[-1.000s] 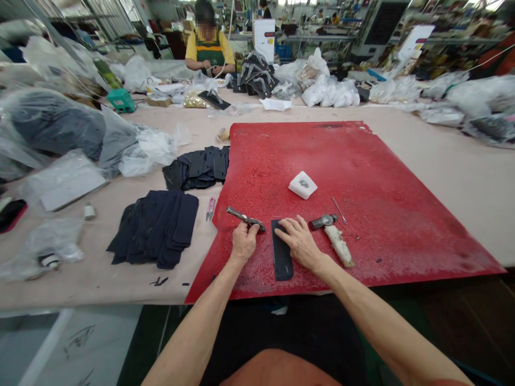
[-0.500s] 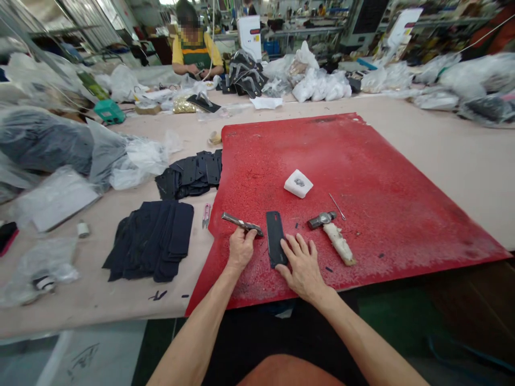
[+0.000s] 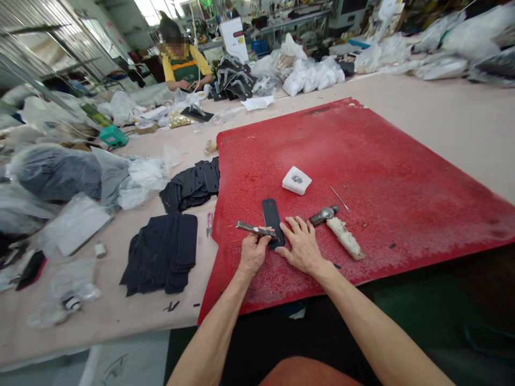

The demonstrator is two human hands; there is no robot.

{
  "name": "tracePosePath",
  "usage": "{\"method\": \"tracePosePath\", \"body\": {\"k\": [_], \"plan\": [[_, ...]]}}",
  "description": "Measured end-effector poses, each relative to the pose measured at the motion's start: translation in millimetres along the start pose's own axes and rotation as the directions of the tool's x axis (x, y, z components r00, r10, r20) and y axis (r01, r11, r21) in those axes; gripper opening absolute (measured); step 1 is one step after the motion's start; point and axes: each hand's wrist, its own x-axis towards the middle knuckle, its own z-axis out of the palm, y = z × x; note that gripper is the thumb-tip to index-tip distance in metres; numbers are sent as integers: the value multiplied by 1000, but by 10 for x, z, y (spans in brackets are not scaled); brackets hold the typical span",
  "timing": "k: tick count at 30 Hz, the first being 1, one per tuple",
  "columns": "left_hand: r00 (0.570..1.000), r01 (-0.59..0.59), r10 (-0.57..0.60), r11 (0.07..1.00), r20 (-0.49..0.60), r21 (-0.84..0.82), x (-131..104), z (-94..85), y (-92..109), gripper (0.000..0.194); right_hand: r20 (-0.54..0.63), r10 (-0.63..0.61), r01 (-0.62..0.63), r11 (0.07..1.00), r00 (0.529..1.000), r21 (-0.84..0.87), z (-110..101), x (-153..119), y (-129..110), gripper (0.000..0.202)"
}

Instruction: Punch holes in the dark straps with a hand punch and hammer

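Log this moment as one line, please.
left hand: holding punch-like metal tool over dark strip | right hand: open at strip's right edge | hammer: lying on red mat

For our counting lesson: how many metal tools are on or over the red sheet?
3: a metal bar in the left hand, a hammer beside the right hand, a thin metal rod beyond the hammer. The hands may hide others.

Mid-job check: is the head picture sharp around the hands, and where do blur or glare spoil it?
Head view, centre: left hand, right hand and hammer read fairly clearly; head view, upper right: plastic bags look smeared and stretched; head view, top left: bright window is washed out; head view, middle: red mat has a faint, pale sheen.
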Motion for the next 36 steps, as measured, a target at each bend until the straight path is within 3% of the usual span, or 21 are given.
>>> {"method": "tracePosePath", "body": {"k": [6,17,36], "plan": [[994,-82,68,984,90,159,-2,-28,-29,20,59,-15,12,999,998,46,-35,-2,56,64],[988,-120,93,967,127,224,12,12,-27,19,26,23,-25,996,999,82,-24,7,46,61],[992,-101,76,960,106,261,13,9,-6,21,25,30,-32,995,999,90,-30,20,53,61]]}}
